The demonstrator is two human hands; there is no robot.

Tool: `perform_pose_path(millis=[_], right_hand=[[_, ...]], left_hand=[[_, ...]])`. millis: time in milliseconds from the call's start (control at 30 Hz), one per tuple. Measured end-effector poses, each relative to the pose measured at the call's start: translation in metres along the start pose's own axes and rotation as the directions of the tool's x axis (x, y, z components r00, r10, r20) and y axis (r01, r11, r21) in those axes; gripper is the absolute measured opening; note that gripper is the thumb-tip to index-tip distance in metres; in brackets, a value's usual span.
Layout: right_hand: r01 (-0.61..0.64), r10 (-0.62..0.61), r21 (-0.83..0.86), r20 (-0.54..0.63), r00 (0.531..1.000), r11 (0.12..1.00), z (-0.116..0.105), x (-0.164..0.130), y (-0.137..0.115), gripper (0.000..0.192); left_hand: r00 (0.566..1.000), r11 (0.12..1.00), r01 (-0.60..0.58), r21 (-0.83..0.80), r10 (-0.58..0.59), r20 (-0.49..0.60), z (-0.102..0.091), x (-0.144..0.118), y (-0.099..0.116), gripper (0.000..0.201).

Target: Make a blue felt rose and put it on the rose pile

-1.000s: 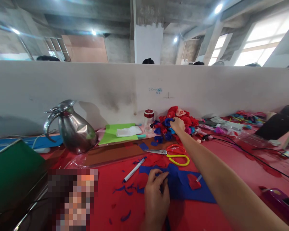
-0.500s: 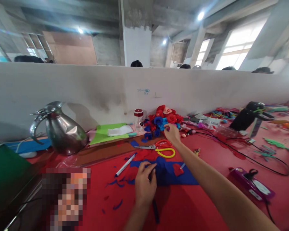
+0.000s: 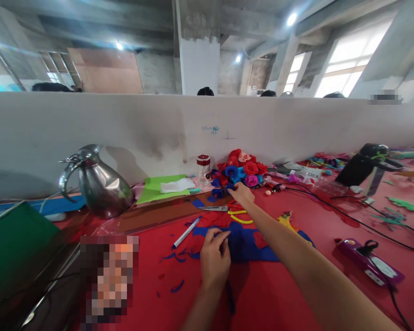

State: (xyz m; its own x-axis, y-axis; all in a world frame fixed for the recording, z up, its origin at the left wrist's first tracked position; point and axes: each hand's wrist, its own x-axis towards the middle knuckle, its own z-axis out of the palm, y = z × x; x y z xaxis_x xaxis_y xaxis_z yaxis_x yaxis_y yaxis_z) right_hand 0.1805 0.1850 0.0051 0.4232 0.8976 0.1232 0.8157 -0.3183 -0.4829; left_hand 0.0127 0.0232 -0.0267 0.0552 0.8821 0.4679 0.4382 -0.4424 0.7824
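My left hand [image 3: 214, 257] hovers over the near-left part of a dark blue sheet [image 3: 272, 254], its fingers curled and the tips together. What they pinch, if anything, cannot be made out. My right hand [image 3: 243, 195] reaches forward to the front of a pile of red, blue and pink fabric-like flowers [image 3: 250, 168]. Its fingers are closed, and blue shows at the fingertips, but I cannot tell whether it is held. Beneath the right wrist lie scissors [image 3: 215, 208] with yellow and red handles. A red cut piece [image 3: 260, 239] rests on the blue sheet.
A white marker [image 3: 186, 233] and blue scraps [image 3: 177, 286] lie left of my left hand. A yellow glue gun [image 3: 287, 221] is partly behind my right forearm. A steel jug [image 3: 105, 186], a red-lidded jar [image 3: 203, 172] and a purple power box [image 3: 369, 262] with cables stand around.
My right hand has drawn slightly back and down from the flowers, uncovering a magenta one. The glue gun has come into sight beside my forearm. The view has shifted a little left.
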Motion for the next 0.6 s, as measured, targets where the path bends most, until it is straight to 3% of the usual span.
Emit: perform_pose_path(millis=[233, 433, 600], right_hand=[[0.158, -0.158, -0.014, -0.087, 0.984, 0.987, 0.006, 0.006, -0.004, 0.025], [0.409, -0.398, 0.036, -0.17, 0.902, 0.912, 0.002, -0.027, 0.004, 0.024], [0.525, -0.503, 0.111, -0.18, 0.845, 0.844, 0.0, -0.041, 0.02, 0.021]], left_hand=[[1.0, 1.0, 0.022, -0.002, -0.022, -0.001, 0.0, -0.001, 0.001, 0.031], [1.0, 1.0, 0.029, -0.009, -0.029, 0.003, 0.0, 0.0, 0.002, 0.032], [0.999, 0.999, 0.042, -0.007, -0.042, 0.018, 0.0, 0.0, 0.003, 0.033]])
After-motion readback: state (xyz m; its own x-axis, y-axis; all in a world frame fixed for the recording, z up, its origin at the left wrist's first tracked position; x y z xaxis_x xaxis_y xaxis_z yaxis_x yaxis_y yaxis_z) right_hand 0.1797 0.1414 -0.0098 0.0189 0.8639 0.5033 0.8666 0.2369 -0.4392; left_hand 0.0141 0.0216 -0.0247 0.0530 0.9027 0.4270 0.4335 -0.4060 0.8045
